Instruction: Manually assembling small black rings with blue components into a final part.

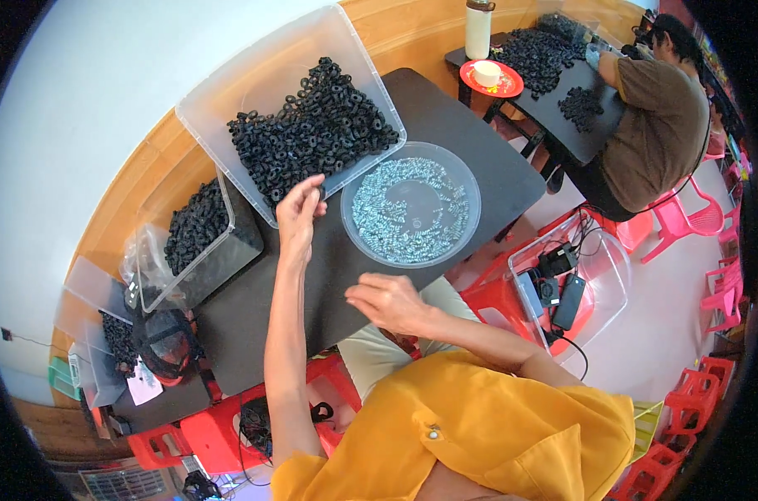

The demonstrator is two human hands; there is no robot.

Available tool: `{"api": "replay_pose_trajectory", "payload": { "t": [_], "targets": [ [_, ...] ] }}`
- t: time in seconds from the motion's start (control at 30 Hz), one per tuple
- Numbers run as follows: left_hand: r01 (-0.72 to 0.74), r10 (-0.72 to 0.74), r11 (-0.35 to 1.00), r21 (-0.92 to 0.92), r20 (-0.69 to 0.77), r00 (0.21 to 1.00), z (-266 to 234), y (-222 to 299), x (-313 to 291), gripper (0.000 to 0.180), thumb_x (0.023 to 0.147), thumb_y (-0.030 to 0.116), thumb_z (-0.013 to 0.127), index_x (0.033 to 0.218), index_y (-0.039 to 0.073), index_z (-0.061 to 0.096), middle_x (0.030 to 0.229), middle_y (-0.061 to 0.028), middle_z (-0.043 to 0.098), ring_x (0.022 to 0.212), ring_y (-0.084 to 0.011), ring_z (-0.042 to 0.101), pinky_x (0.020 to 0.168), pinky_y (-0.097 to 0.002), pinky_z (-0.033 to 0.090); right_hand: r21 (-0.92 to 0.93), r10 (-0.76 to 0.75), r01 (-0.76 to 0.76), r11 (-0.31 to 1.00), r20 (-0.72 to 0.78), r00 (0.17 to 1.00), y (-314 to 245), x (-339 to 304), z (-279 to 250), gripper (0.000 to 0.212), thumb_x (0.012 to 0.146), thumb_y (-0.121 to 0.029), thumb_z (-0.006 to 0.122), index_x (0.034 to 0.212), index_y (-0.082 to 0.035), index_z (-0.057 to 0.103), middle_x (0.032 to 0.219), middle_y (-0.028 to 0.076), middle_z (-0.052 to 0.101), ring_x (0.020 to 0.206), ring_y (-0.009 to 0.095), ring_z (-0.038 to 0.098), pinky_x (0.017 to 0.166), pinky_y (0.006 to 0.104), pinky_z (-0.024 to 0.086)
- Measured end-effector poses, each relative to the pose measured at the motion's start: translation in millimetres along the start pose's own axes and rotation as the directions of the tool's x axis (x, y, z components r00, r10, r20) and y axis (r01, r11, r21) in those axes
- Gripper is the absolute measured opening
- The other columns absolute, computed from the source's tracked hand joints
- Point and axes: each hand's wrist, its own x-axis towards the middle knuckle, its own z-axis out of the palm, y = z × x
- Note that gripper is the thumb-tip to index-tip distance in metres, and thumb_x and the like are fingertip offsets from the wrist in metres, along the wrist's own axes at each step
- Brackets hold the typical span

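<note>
My left hand (pixel 297 219) is at the near rim of a large clear plastic bin (pixel 220 100). Its fingers pinch a small black plastic piece (pixel 321 192), apparently one of the ring-shaped pieces (pixel 312 125) heaped in the bin. A round clear tub (pixel 351 227) of small silvery screws (pixel 400 242) stands to the right of that hand. Below the tub, over the dark table's near edge, is my right hand (pixel 387 301). Its fingers are curled together, and whatever they may hold is hidden.
More black pieces fill a second clear bin (pixel 244 242) on the left. At the right, a brown-shirted person (pixel 663 125) works at another dark table (pixel 538 108). A clear box (pixel 608 288) with black devices sits beside me on a red stool (pixel 492 296).
</note>
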Motion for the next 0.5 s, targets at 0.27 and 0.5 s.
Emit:
{"api": "replay_pose_trajectory", "payload": {
  "t": [0.27,0.5],
  "targets": [
    [0.257,-0.202,0.785,-0.564,0.159,0.966,-21.2,-48.5,-57.8,0.018,0.087,0.012,0.055,0.103,0.004,0.055,0.087,-0.0036,0.06,0.072,-0.0118,0.062,0.065,-0.0226,0.053,-0.359,0.325,-0.372,0.856,-0.186,0.927,88.8,27.0,-99.2,0.006,0.07,-0.008,0.06,0.074,-0.004,0.061,0.078,0.014,0.059,0.073,0.034,0.059,0.062,0.0416,0.048],
    [0.28,-0.207,0.723,-0.631,0.188,0.96,-21.1,-52.1,-60.2,0.021,0.087,0.013,0.055,0.106,0.003,0.053,0.086,-0.0044,0.061,0.072,-0.0116,0.062,0.066,-0.0221,0.053,-0.553,0.454,-0.344,0.759,0.071,0.888,107.0,29.6,-91.3,0.012,0.065,-0.008,0.065,0.072,-0.001,0.06,0.08,0.018,0.06,0.078,0.037,0.059,0.068,0.0443,0.047]
  ]
}}
